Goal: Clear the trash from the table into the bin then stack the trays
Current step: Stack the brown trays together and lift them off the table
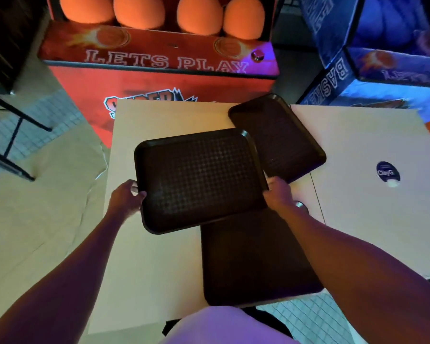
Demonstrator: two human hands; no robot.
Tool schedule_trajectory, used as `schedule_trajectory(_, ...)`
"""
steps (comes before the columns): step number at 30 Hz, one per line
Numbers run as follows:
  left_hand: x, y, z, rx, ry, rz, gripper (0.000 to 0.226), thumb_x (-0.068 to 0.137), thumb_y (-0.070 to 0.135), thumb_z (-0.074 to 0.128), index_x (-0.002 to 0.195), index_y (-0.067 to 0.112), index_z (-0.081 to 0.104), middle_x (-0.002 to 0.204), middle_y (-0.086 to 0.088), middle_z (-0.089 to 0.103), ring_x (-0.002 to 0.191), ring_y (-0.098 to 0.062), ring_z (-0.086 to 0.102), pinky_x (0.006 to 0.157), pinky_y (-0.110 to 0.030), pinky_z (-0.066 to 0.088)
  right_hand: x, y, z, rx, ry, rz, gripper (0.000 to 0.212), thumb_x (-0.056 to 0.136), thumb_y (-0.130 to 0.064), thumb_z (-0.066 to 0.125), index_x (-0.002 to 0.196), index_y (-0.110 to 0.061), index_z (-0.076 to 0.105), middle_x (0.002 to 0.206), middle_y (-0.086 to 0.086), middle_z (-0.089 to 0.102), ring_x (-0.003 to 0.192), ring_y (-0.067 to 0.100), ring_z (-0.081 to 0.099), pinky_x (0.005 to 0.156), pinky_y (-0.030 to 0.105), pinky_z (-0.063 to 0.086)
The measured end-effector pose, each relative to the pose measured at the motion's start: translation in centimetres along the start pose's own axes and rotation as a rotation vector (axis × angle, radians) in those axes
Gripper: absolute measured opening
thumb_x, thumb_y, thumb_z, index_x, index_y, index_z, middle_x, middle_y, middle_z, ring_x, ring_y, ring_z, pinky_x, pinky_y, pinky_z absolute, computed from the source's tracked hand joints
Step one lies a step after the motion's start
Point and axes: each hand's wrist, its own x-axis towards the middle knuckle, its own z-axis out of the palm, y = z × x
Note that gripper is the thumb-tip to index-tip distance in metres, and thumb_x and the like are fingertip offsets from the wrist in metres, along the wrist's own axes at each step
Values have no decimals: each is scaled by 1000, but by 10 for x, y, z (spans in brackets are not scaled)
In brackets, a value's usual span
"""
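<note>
Left grip, right grip each clasp rim of held tray on opposite sides, over worktop middle. Second tray lies at far edge; third tray lies at near edge, its far end under held tray.

Dim room, lit by coloured glow. At top centre, an orange arcade basketball machine, lettered "LETS PLAY", with a row of orange balls along its top and a chrome button at its right end. At upper right, a blue arcade cabinet, casting blue and purple light. In the middle, a pale table, butted against a second pale table on the right; on the latter, a round dark sticker. At left, black metal frame legs standing on a small-tiled floor. Below them, a creased pale sheet spread over the floor. At upper left, a dark panel.
</note>
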Motion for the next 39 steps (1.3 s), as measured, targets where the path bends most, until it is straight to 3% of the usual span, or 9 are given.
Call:
schedule_trajectory(2, -15, 23, 18, 16, -45, 35, 20, 90, 16, 74, 108, 13, 66, 103, -3, 71, 74, -26, 73, 61, -45, 64, -15, 35, -12, 33, 20, 35, 40, 80, -11, 73, 119, -10, 64, 114, 12, 70, 107, 31, 67, 88, 38, 55)
schedule_trajectory(5, -36, 39, 51, 34, -143, 63, 22, 91, 17, 74, 109, 11, 64, 105, -4, 70, 72, -27, 74, 60, -46, 64, -39, 86, -30, 9, 60, 95, 44, 78, -14, 75, 120, -12, 63, 112, 10, 71, 100, 30, 69, 86, 43, 59)
schedule_trajectory(13, -99, 54, 125, 40, -281, 86, 27, 91, 11, 76, 111, 2, 60, 102, -9, 67, 78, -31, 73, 56, -48, 64, -85, 188, -61, -24, 79, 159, 35, 80, -8, 73, 114, -10, 68, 106, 12, 73, 97, 34, 69, 81, 36, 54)
schedule_trajectory(19, -149, 46, 160, 112, -224, 20, 23, 88, 11, 78, 106, 8, 63, 100, -5, 69, 78, -27, 73, 57, -45, 64, -109, 241, -61, -12, 23, 151, 30, 78, -9, 71, 108, -14, 68, 100, 6, 72, 90, 28, 68, 70, 29, 46)
schedule_trajectory(22, -169, 44, 172, 242, -163, 14, 25, 85, 19, 79, 107, 14, 67, 103, -3, 72, 83, -27, 73, 70, -44, 63, -117, 260, -63, -18, -13, 118, 27, 79, -10, 72, 105, -14, 68, 97, 6, 71, 87, 28, 68, 68, 27, 44)
schedule_trajectory(25, -191, 54, 183, 396, -50, 9, 29, 85, 23, 78, 111, 14, 69, 107, -4, 73, 101, -29, 69, 83, -39, 55, -121, 275, -64, -45, -46, 71, 27, 81, -10, 73, 107, -12, 67, 99, 7, 70, 89, 27, 68, 69, 27, 43)
schedule_trajectory(30, -215, 60, 196, 470, 7, -47, 26, 84, 21, 76, 108, 14, 69, 109, -8, 71, 106, -32, 66, 85, -42, 53, -120, 290, -65, -59, -78, 5, 30, 80, -10, 73, 109, -11, 66, 101, 7, 68, 94, 27, 67, 74, 29, 48)
schedule_trajectory(39, -230, 64, 204, 417, 61, -53, 45, 82, 12, 67, 126, 19, 62, 120, -5, 60, 101, -33, 67, 79, -41, 54, -125, 284, -56, -77, -112, -8, 33, 80, -10, 76, 110, -14, 61, 101, 3, 66, 90, 23, 67, 75, 32, 55)
